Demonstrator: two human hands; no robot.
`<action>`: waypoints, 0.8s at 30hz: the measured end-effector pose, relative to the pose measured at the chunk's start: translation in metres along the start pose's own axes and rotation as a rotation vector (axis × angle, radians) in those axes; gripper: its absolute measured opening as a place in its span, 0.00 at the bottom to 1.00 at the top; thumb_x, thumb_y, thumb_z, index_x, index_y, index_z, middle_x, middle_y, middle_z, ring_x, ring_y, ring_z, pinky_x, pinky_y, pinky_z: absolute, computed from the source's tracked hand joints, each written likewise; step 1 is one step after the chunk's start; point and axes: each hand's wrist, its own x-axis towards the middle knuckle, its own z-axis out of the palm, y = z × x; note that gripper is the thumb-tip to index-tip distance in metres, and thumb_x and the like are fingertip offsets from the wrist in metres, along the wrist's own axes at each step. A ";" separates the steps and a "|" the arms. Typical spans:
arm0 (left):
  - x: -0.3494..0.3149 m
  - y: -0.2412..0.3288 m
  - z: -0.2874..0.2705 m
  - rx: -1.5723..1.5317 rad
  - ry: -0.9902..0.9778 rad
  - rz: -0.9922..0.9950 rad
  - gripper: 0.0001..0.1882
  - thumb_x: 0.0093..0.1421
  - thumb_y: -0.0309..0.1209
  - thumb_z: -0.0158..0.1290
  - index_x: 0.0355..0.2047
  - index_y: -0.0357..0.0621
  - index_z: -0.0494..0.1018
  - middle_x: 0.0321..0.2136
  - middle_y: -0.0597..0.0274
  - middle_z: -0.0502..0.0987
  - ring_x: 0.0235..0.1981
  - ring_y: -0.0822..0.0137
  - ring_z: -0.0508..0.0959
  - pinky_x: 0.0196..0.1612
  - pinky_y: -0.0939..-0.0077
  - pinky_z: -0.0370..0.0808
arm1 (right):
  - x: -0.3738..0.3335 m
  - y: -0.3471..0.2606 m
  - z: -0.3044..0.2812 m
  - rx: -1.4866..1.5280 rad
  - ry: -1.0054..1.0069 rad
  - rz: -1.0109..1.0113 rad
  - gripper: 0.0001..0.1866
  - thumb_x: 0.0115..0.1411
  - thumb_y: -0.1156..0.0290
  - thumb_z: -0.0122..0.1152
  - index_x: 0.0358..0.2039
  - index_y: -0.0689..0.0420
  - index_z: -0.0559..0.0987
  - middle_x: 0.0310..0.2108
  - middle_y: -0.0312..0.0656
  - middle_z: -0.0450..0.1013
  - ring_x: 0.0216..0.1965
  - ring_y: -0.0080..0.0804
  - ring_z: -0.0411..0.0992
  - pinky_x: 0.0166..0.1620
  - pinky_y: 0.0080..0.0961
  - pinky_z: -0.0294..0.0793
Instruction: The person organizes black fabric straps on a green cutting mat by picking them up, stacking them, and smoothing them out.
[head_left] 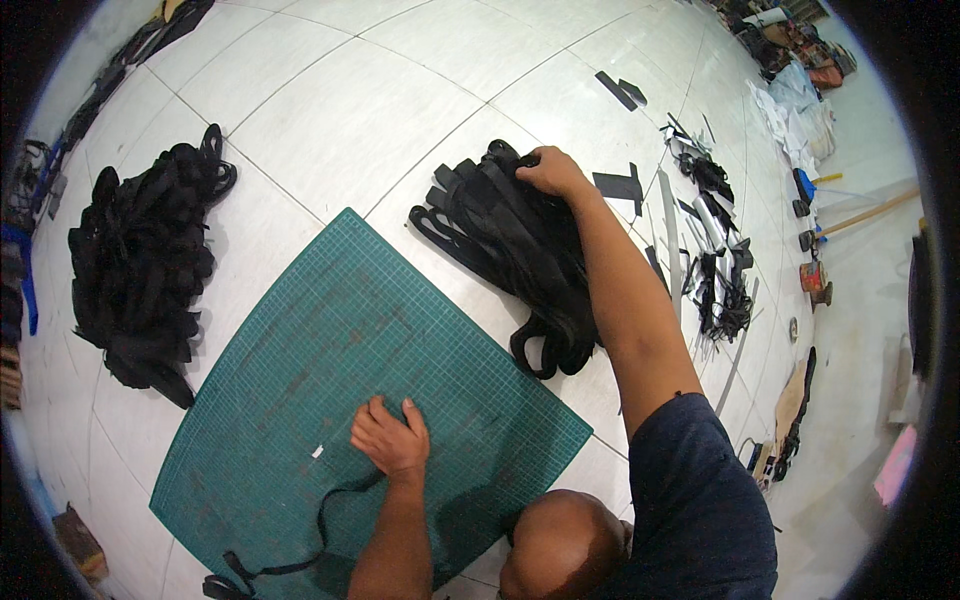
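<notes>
Here, right hand (pixel 553 170): closed on the strap pile (pixel 510 250) beyond the cutting mat (pixel 300 350).
Left hand (pixel 392 438): pressed flat (nothing gripped) on the mat, a thin strap (pixel 325 525) trailing nearward.

**White tiled floor with mat and strap piles**

The white tiled floor (pixel 330 110) carries a green gridded cutting mat (pixel 330 350) at the centre. A heap of black straps (pixel 140 260) lies well to the mat's left; a second pile of black straps (pixel 510 250) sits just beside its right edge. Further right, black offcuts (pixel 620 185) and strap scraps (pixel 725 300) are scattered over the tiles.
</notes>
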 end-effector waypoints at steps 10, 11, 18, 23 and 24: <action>-0.002 0.001 0.006 0.003 0.000 0.015 0.24 0.60 0.45 0.53 0.49 0.40 0.67 0.44 0.49 0.68 0.48 0.49 0.67 0.51 0.51 0.62 | 0.003 0.076 -0.009 1.213 0.222 0.135 0.21 0.66 0.62 0.40 0.48 0.66 0.72 0.44 0.55 0.75 0.40 0.48 0.76 0.46 0.40 0.76; -0.003 -0.005 0.004 0.016 0.008 -0.013 0.24 0.60 0.45 0.53 0.49 0.41 0.67 0.45 0.48 0.68 0.48 0.48 0.67 0.51 0.50 0.62 | -0.012 0.053 -0.009 1.470 0.213 0.200 0.21 0.66 0.63 0.36 0.48 0.65 0.71 0.41 0.56 0.74 0.37 0.45 0.75 0.42 0.41 0.79; -0.004 0.002 0.007 -0.049 0.013 0.014 0.23 0.60 0.44 0.53 0.49 0.41 0.67 0.47 0.46 0.68 0.49 0.45 0.67 0.52 0.48 0.62 | -0.006 0.113 -0.027 1.588 0.411 0.393 0.21 0.60 0.49 0.43 0.29 0.56 0.71 0.23 0.45 0.68 0.23 0.40 0.69 0.24 0.40 0.72; -0.002 0.000 0.004 -0.020 0.008 0.002 0.24 0.60 0.44 0.53 0.49 0.40 0.67 0.47 0.46 0.69 0.50 0.45 0.67 0.52 0.47 0.62 | -0.005 0.078 -0.023 1.585 0.500 0.381 0.23 0.53 0.43 0.58 0.28 0.52 0.71 0.20 0.40 0.66 0.21 0.35 0.67 0.23 0.35 0.69; -0.002 0.001 0.005 -0.025 0.006 0.005 0.24 0.60 0.44 0.53 0.49 0.40 0.67 0.47 0.45 0.69 0.50 0.44 0.67 0.53 0.47 0.62 | -0.004 0.081 -0.025 1.439 0.442 0.421 0.23 0.49 0.44 0.64 0.28 0.52 0.72 0.20 0.38 0.65 0.21 0.32 0.66 0.23 0.33 0.67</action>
